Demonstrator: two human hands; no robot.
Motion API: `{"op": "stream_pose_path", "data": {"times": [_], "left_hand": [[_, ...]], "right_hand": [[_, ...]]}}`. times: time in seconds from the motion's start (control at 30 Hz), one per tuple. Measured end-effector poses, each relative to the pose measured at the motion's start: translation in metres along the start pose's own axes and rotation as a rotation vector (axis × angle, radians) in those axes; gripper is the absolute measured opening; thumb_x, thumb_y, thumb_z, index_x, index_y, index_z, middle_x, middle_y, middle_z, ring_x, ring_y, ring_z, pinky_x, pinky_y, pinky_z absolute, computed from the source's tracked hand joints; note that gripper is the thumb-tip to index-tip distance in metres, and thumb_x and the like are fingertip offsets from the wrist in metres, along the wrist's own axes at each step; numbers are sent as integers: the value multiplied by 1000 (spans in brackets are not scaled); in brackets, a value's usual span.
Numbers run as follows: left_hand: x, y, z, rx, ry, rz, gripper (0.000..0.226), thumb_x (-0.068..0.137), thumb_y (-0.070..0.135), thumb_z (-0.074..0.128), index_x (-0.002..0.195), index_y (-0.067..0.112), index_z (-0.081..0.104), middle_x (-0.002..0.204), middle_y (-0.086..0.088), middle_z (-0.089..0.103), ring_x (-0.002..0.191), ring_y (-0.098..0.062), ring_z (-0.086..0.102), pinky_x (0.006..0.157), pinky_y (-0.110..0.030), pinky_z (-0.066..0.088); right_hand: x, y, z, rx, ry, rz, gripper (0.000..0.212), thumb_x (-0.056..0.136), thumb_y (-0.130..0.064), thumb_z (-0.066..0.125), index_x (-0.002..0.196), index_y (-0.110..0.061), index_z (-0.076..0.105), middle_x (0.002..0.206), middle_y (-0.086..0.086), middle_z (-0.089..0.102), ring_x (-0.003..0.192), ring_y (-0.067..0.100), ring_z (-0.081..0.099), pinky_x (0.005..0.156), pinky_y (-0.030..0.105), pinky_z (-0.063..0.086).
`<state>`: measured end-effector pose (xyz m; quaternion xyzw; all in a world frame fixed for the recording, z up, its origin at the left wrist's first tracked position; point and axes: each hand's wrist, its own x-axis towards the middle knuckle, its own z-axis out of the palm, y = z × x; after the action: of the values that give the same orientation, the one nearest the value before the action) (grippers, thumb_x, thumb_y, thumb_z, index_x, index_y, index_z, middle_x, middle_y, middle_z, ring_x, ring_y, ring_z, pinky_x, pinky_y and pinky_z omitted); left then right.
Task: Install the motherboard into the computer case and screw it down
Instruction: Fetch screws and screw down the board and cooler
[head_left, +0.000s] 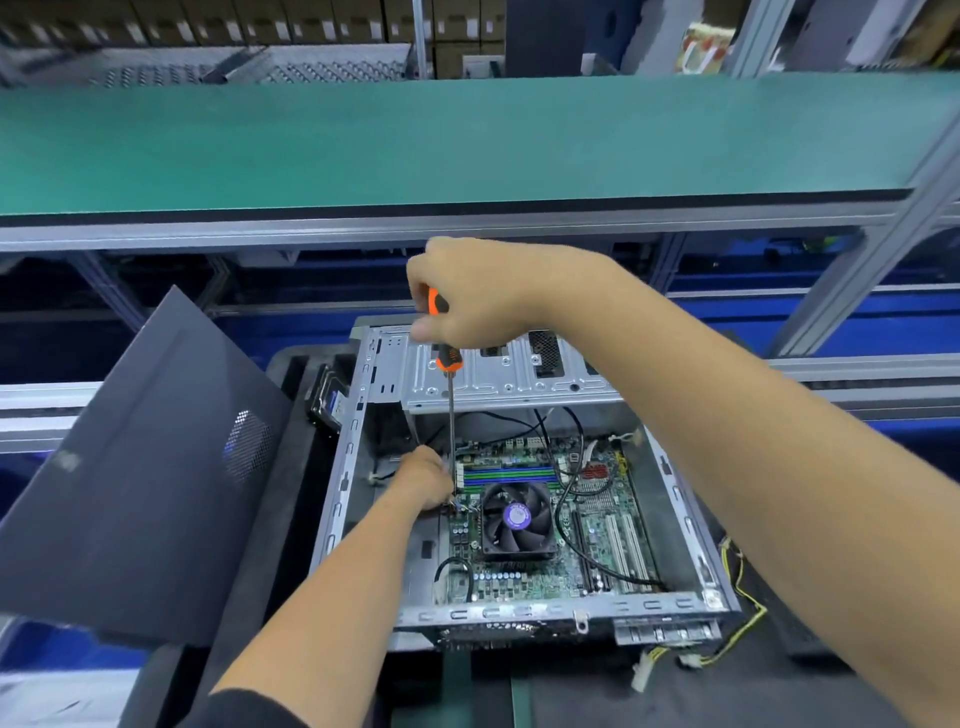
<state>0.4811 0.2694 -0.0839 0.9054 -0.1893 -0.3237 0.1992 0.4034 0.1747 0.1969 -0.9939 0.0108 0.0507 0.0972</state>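
1. the computer case (691, 525) lies open on its side on a dark tray (291, 374), and the green motherboard (524, 566) sits flat on the case floor.
2. on the board are a black cpu fan (516, 519) with a purple centre label, blue and green memory slots (511, 475) just behind it, and pale expansion slots (623, 545) to the right.
3. black cables (563, 512) loop across the board inside the case; yellow wires (737, 618) with white plugs trail out at the front right corner.
4. a metal drive cage (498, 379) spans the far end of the case, and a hard drive (327, 402) stands in the tray just outside the left wall.
5. a dark side panel (135, 478) leans tilted to the left of the case.
6. the right hand (478, 296) is raised above the case, fingers curled round the orange-and-black handle of a screwdriver (448, 364), its shaft held upright and pointing down to the board's left edge.
7. the left hand (423, 475) reaches down inside the case, fingers bunched at the screwdriver tip beside the fan; whether it pinches anything cannot be told.
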Motion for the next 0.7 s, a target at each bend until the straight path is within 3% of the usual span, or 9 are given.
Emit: {"op": "stream_pose_path", "data": {"times": [0.07, 0.13, 0.23, 0.3, 0.37, 0.47, 0.53, 0.63, 0.7], "left_hand": [[-2, 2, -1, 20, 6, 6, 28, 84, -2, 51, 59, 11, 46, 65, -4, 49, 69, -19, 48, 61, -22, 40], [-2, 3, -1, 15, 8, 5, 30, 84, -2, 51, 58, 12, 46, 64, -4, 49, 70, -19, 49, 61, -22, 40], [-2, 2, 0, 1, 1, -1, 26, 83, -3, 50, 62, 12, 52, 74, -7, 57, 71, -19, 52, 64, -22, 43], [-1, 2, 1, -1, 5, 1, 30, 82, -5, 48, 59, 14, 47, 75, -8, 54, 71, -18, 51, 66, -24, 44], [-3, 3, -1, 6, 7, -5, 35, 81, -6, 49, 54, 14, 42, 73, -9, 51, 70, -19, 51, 65, -24, 46], [-6, 4, -4, 18, -6, -10, 35, 82, -1, 59, 54, 14, 44, 73, -5, 52, 72, -18, 47, 63, -21, 42], [-5, 4, -4, 3, -7, -15, 32, 82, -1, 60, 56, 13, 47, 75, -5, 54, 73, -18, 49, 65, -22, 45], [-4, 2, -3, -14, -3, -16, 32, 80, -5, 58, 55, 12, 49, 72, -6, 55, 80, -23, 62, 80, -30, 54], [-5, 1, -2, -17, -7, -8, 34, 80, -6, 59, 53, 12, 48, 72, -6, 55, 86, -25, 66, 83, -32, 55]], "right_hand": [[-5, 0, -4, 110, -65, -66, 12, 88, -13, 51, 99, -17, 54, 92, -6, 54, 75, 21, 62, 57, 27, 46], [-4, -2, 0, 38, 25, -90, 2, 87, -17, 56, 85, -18, 55, 79, -9, 53, 72, 17, 55, 53, 23, 36], [1, -2, 8, -85, 171, 50, 36, 91, -36, 54, 65, -12, 45, 64, 1, 46, 62, 22, 44, 49, 28, 29], [-1, 0, 6, -81, 107, 59, 32, 92, -38, 53, 72, -13, 49, 69, 2, 53, 63, 21, 50, 51, 29, 35], [-6, 4, -1, 42, -44, 19, 9, 90, -26, 52, 91, -17, 53, 82, -2, 65, 67, 16, 62, 55, 28, 44], [-12, 0, -6, 106, -62, -53, 13, 86, -11, 51, 93, -21, 56, 79, -10, 65, 52, -2, 56, 51, 23, 42], [-9, -2, -3, 26, 67, -76, 6, 88, -24, 60, 86, -19, 61, 72, -13, 56, 59, 0, 52, 50, 23, 36], [0, -2, 6, -43, 158, 6, 35, 92, -38, 55, 67, -13, 50, 65, -3, 47, 61, 14, 47, 49, 28, 30], [2, 2, 11, -6, 183, 47, 37, 93, -39, 50, 68, -11, 47, 65, 3, 48, 60, 24, 51, 50, 31, 36]]}}
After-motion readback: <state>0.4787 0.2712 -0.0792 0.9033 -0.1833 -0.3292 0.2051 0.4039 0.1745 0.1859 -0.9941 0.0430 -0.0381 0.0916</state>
